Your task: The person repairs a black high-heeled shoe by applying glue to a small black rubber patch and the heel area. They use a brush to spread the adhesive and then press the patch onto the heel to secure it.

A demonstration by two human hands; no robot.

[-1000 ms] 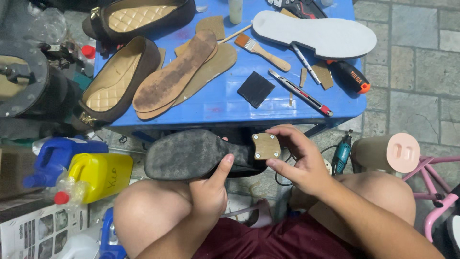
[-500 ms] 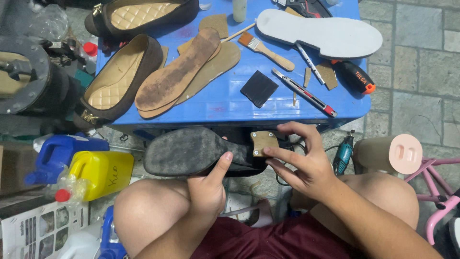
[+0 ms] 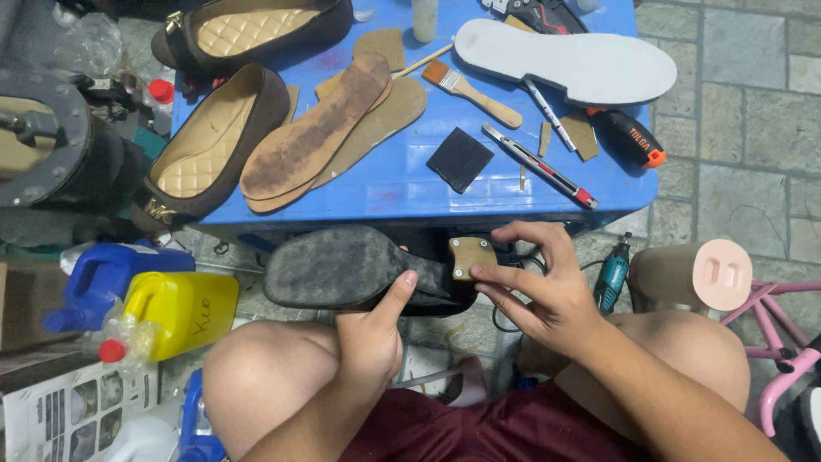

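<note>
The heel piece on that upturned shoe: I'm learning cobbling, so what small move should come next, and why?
Probably press the tan heel piece down squarely. The right hand has fingertips on it, and it looks slightly off-square on the heel of the dark shoe, which the left hand steadies sole-up with its thumb on the sole. Whether it is already bonded cannot be told.

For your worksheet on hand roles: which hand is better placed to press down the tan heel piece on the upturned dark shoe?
Probably the right hand: its fingertips already rest on the tan heel piece. The left hand grips the upturned dark shoe mid-sole, steadying it.
</note>
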